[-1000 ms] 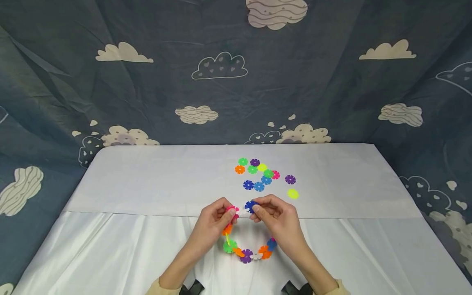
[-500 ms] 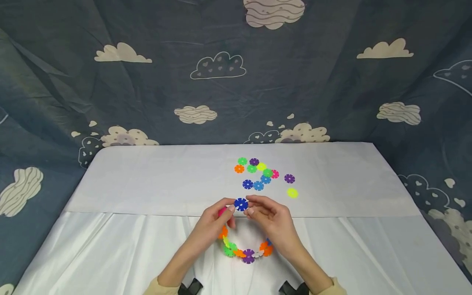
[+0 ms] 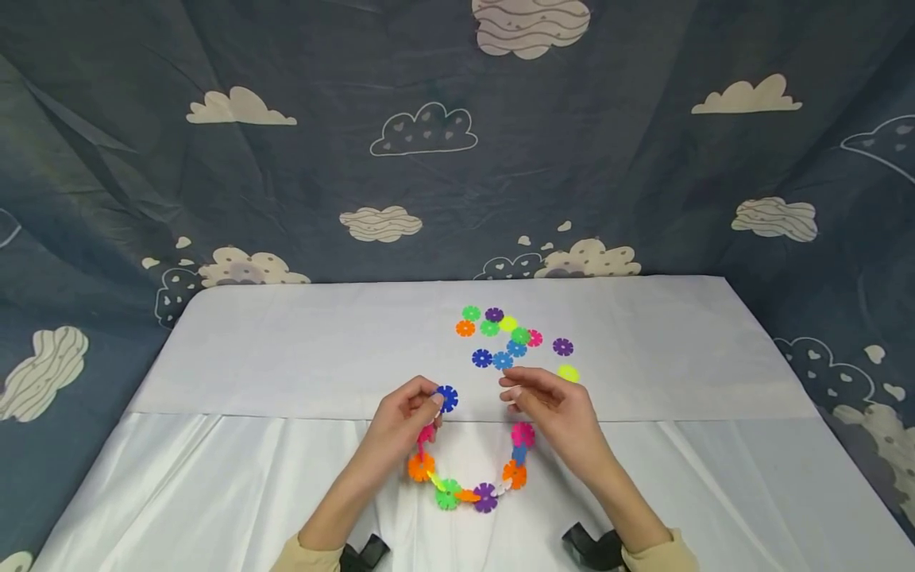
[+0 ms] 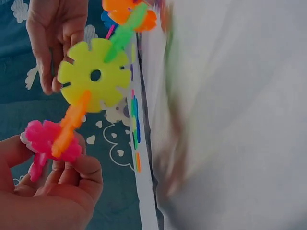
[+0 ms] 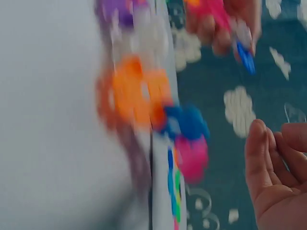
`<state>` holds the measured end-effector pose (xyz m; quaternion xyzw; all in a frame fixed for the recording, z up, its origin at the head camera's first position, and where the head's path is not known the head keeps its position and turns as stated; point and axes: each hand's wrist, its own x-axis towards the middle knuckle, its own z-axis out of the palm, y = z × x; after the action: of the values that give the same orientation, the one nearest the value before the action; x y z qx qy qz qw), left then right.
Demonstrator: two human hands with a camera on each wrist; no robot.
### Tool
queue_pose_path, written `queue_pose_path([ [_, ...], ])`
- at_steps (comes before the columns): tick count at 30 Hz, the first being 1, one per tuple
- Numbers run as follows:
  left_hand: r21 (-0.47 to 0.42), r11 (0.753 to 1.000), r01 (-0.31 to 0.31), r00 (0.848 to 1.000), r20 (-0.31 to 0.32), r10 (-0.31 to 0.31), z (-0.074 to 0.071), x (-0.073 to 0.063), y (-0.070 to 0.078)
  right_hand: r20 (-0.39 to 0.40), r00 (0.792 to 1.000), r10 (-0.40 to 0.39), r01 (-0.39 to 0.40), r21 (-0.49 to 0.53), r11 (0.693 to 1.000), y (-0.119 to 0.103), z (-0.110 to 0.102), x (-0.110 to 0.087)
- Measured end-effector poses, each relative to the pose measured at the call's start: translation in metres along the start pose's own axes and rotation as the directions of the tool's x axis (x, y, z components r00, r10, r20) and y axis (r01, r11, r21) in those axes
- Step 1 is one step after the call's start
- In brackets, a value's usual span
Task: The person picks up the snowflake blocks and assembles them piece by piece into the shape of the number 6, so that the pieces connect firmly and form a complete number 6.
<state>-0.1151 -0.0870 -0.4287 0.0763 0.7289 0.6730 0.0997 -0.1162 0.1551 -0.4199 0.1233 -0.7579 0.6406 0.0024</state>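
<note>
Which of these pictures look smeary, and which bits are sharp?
Head view: evenly lit, loose snowflake discs clear; left wrist view: yellow snowflake disc fairly sharp, but a coloured streak over the white cloth is blurred; right wrist view: orange snowflake disc smeared, perhaps by motion, while the fingers of the right hand look clearer.

Chain (image 5: 141,91) blurred, right wrist view; sleeves (image 3: 306,556) cropped.
</note>
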Motion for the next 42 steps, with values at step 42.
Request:
queue_pose_path([
  [42, -0.020, 0.999, 0.027, 0.999, 0.041, -0.026, -0.009, 0.005, -0.010, 0.113, 0.956, 0.271, -0.131, -0.662, 0.738, 0.047, -0.105, 0.050],
])
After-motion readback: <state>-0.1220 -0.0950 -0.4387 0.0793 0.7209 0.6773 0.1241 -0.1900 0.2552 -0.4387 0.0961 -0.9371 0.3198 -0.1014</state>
